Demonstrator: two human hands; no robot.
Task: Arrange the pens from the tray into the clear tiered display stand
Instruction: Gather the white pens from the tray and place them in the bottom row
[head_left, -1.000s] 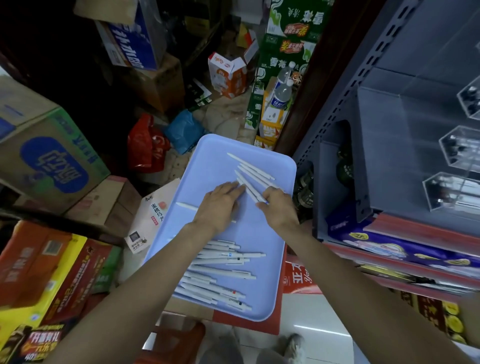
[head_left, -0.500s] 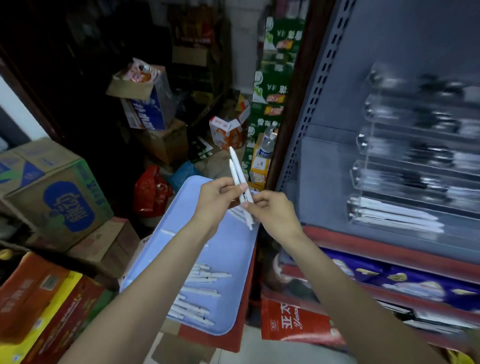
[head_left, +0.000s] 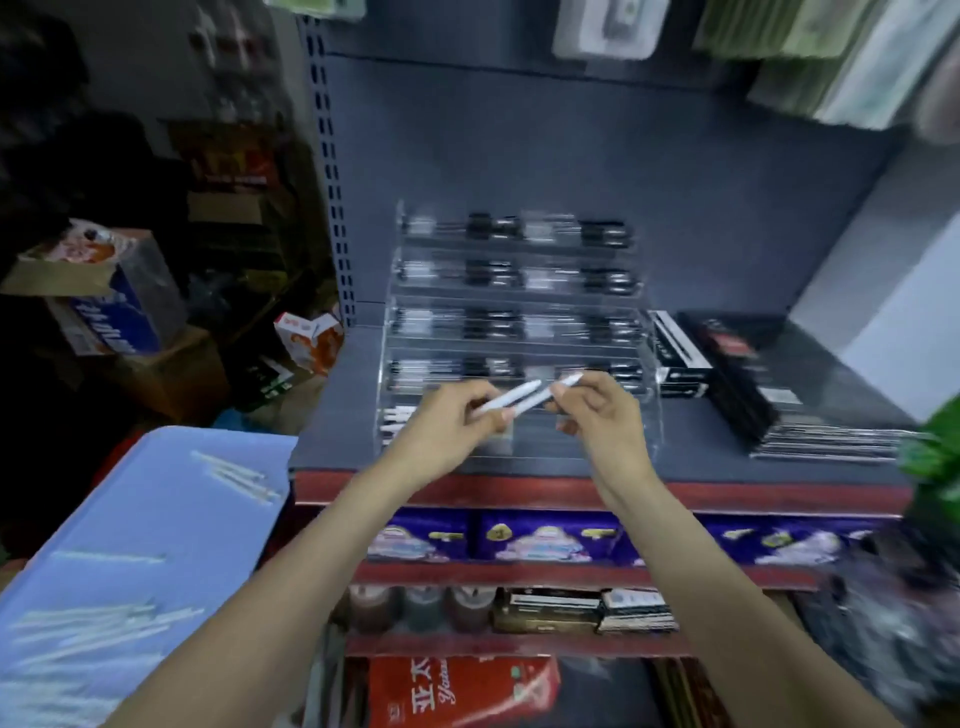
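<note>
Two slim white plastic pens (head_left: 524, 397) are held over the front of the clear acrylic tiered display stand (head_left: 514, 332): left hand (head_left: 447, 428) fingers curled round the lower ends, right hand (head_left: 597, 415) pinching the upper ends. More white pens are left on the pale blue plastic tray (head_left: 145, 519), lower left. Bottom tier already shows a few white pens at its left end; upper tiers are filled with dark pens. Risks, as judged: pens crossed in the shared grip could be dropped off the grey shelf (head_left: 343, 431); a tilted pen could be jammed across the narrow tier lip; frame is blurred, so alignment cannot be confirmed
</note>
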